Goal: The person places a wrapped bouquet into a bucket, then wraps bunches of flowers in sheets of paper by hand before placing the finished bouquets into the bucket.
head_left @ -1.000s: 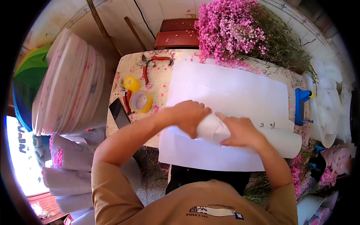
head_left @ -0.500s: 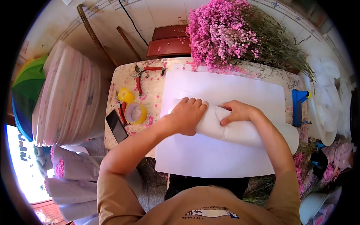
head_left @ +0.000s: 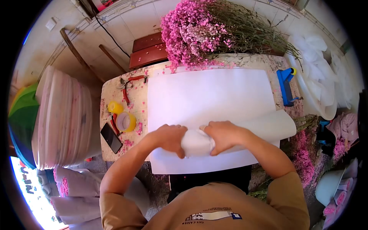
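Observation:
A rolled bundle of white wrapping paper (head_left: pixel 197 143) lies across the near part of a flat stack of white paper sheets (head_left: pixel 207 92). Around its left end curls my left hand (head_left: pixel 173 138), thumb on the near side. My right hand (head_left: pixel 225 136) grips the same roll a little farther right, pressing a fold where the paper is creased. Beyond that hand the roll widens into a loose flap at the right. Whatever may be inside the roll is hidden.
Red-handled pruning shears (head_left: pixel 125 89), tape rolls (head_left: pixel 126 122) and a phone (head_left: pixel 111 138) lie on the table's left. A blue tape dispenser (head_left: pixel 285 86) stands at right. Pink flowers (head_left: pixel 195 32) lie at the back. Wrapped bundles (head_left: pixel 76 209) sit at lower left.
Both hands have drawn the paper roll toward my body, and the right hand has closed around it. The camera view has shifted, so the table items appear farther left.

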`<state>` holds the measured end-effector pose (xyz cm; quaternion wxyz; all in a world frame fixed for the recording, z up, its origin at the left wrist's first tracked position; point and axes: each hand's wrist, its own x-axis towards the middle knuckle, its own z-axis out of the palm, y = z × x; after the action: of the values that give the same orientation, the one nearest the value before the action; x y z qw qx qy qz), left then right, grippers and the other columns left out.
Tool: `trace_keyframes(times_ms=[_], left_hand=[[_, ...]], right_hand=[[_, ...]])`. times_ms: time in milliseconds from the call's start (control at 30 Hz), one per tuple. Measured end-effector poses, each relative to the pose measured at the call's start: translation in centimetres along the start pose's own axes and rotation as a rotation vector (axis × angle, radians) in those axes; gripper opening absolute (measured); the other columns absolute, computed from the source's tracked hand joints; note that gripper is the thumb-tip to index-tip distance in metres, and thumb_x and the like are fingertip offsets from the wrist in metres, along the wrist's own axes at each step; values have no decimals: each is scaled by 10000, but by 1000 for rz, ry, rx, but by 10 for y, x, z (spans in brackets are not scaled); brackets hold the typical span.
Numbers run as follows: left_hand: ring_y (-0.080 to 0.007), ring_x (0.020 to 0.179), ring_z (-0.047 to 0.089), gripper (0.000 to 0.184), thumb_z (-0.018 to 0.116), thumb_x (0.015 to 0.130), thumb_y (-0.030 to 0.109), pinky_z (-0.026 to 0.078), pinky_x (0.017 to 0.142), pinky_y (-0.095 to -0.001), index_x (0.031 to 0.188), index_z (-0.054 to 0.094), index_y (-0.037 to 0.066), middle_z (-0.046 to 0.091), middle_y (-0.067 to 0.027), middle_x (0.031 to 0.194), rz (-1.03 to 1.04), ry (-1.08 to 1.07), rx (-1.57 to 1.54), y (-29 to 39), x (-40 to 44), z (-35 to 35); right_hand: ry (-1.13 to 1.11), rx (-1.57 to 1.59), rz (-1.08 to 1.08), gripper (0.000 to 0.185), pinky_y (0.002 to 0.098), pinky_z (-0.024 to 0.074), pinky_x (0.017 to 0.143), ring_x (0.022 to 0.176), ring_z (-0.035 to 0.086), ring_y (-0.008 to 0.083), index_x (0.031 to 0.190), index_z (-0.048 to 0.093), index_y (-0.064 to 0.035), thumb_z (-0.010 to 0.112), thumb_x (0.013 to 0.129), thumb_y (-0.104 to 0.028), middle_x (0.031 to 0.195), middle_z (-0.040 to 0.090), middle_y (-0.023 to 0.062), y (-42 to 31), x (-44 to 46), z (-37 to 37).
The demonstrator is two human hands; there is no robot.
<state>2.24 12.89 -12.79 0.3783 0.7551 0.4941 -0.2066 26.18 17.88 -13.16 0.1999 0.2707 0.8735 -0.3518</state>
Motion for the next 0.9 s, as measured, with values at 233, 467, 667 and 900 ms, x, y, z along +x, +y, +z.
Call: trace_keyframes(times_ms=[233, 467, 667, 900], left_hand=[[-359, 1130, 685, 908, 908, 546, 277, 548, 967, -410, 1354, 595, 4, 698, -224, 1241, -155, -217, -194, -17, 40, -28], [-382, 1043, 717, 844, 898, 557, 319, 580, 878, -437, 1249, 628, -81, 715, -245, 1185, -149, -151, -170, -17, 43, -9], [-392, 1122, 686, 859, 899, 573, 331, 569, 921, -454, 1288, 623, -58, 697, -236, 1237, -171, -165, -121, -4, 37, -9], [-394, 1128, 682, 816, 911, 507, 244, 560, 964, -445, 1256, 681, 16, 723, -218, 1181, -194, 51, -25, 4, 29, 2]], right_hand=[[76, 147, -74, 867, 401, 527, 940, 1118, 611, 324, 1326, 652, -55, 909, 571, -395, 1157, 647, 183, 38, 34, -1], [78, 268, -50, 785, 412, 565, 844, 922, 713, 317, 1257, 682, -10, 914, 556, -277, 1075, 727, 171, 22, 18, -1], [99, 259, -67, 858, 401, 550, 894, 1011, 696, 315, 1310, 639, -1, 910, 545, -280, 1137, 713, 183, 27, 20, 8], [76, 282, -45, 908, 404, 524, 969, 1079, 674, 336, 1350, 602, -4, 907, 550, -305, 1181, 698, 201, 24, 14, 12]])
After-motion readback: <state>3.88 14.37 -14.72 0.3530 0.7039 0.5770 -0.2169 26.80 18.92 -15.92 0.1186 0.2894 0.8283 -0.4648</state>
